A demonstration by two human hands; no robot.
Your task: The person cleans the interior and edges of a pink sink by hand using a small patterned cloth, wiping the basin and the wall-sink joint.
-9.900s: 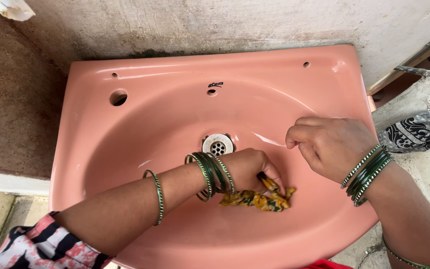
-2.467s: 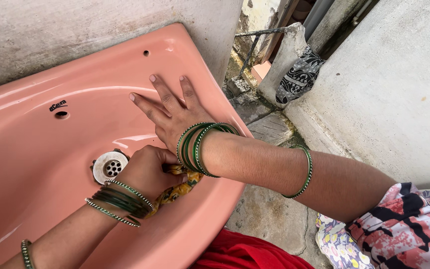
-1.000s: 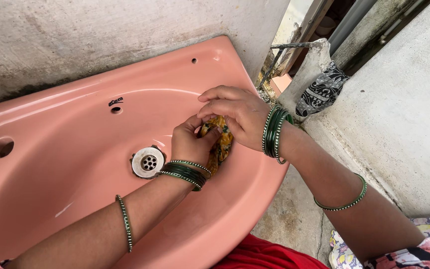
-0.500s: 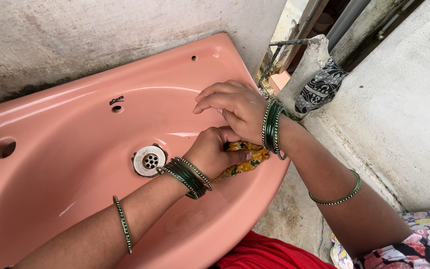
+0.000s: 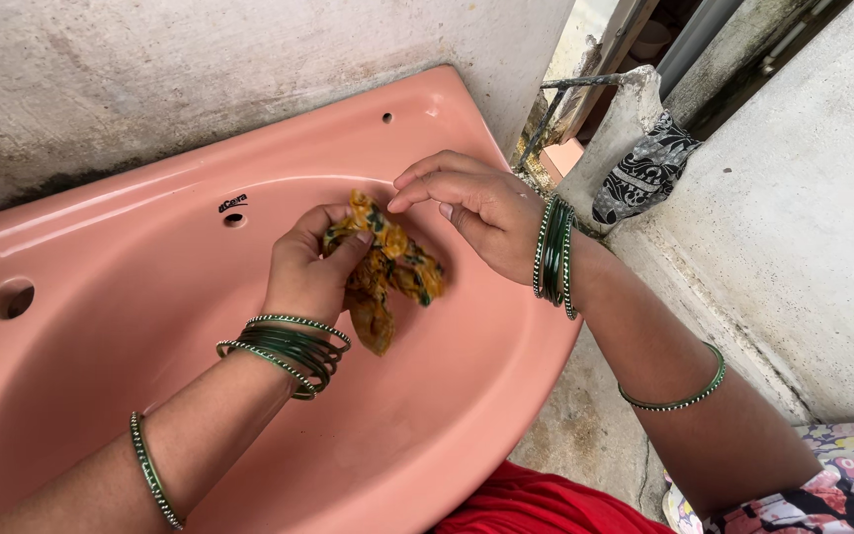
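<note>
As if cupped: cloth (image 5: 384, 267) above sink (image 5: 150, 326).

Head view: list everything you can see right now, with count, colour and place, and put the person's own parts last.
sink: one, pink, against the wall, fills the left and middle.
tap hole: one, on the sink's left ledge.
overflow hole: one, on the back wall of the bowl.
wall: grey, stained, behind the sink.
patterned cloth: one, black and white, draped on a concrete post at upper right.
rag: one, yellow and green, bunched, lifted above the bowl.
bangles: green, stacked on both wrists, single ones higher up each forearm.
left hand: grips the rag.
right hand: fingertips at the rag's top edge.
</note>
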